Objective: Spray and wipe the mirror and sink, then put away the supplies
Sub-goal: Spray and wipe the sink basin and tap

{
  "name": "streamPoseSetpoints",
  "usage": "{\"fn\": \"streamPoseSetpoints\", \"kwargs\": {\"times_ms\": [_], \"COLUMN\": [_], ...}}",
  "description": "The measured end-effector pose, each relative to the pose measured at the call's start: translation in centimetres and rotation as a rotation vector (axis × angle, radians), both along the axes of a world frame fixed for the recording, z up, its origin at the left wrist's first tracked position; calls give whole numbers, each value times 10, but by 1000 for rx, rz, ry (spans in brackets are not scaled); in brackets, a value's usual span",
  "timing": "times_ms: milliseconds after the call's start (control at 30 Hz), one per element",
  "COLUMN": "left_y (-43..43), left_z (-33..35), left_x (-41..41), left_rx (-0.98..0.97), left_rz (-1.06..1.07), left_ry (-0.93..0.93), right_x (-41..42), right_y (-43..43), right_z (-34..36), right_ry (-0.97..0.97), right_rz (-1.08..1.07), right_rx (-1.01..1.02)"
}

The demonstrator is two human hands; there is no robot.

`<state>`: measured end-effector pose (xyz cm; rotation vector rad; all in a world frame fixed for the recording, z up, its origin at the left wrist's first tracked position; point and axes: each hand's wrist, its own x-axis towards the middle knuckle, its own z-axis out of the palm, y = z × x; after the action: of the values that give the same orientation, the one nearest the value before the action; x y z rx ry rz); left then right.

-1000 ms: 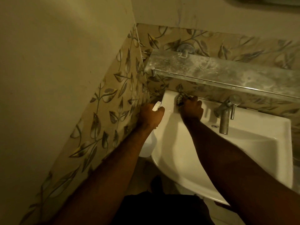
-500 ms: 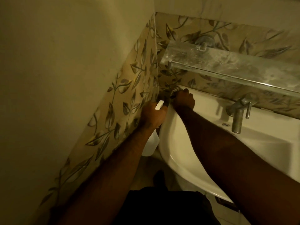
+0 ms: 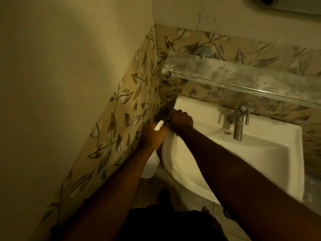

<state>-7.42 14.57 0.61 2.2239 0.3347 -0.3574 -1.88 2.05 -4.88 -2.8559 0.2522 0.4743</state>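
Note:
The white sink (image 3: pixel 260 153) hangs on the tiled back wall, in the room's left corner. My right hand (image 3: pixel 181 120) grips a dark patterned cloth (image 3: pixel 168 117) at the sink's back left rim; only a strip of cloth shows past the fingers. My left hand (image 3: pixel 153 136) holds a white spray bottle (image 3: pixel 150 166) by its neck, just left of the sink. The nozzle sticks up above my fingers, and the bottle's body hangs below my hand. A sliver of the mirror (image 3: pixel 286 4) shows at the top right.
A metal tap (image 3: pixel 240 117) stands at the back of the sink. A dusty glass shelf (image 3: pixel 243 77) with a metal rail juts out above it. Leaf-patterned tiles (image 3: pixel 125 122) cover the left wall close to my left hand. The floor and my feet show below.
My right hand with the cloth has slid left along the sink's back rim to the left corner. My left hand stays beside the sink with the bottle.

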Motion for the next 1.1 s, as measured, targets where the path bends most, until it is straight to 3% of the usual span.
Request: {"fn": "streamPoseSetpoints", "kwargs": {"times_ms": [200,533,667,800,1100], "left_y": [3,19,21,23,3], "left_z": [-12,-21,-13,-10,-11], "left_x": [-15,-60,-91,-121,-183], "left_rx": [-70,52,33,86,105], "left_rz": [63,164,156,24,-26], "left_ry": [31,-14,-11,-44,2], "right_x": [-37,-93,-133,-181,-245], "right_y": [19,46,49,44,28], "right_z": [5,0,-11,-24,-28], "right_ry": [46,112,76,55,34], "right_rz": [78,255,160,-84,-101], "right_rx": [-46,-3,113,252,124]}}
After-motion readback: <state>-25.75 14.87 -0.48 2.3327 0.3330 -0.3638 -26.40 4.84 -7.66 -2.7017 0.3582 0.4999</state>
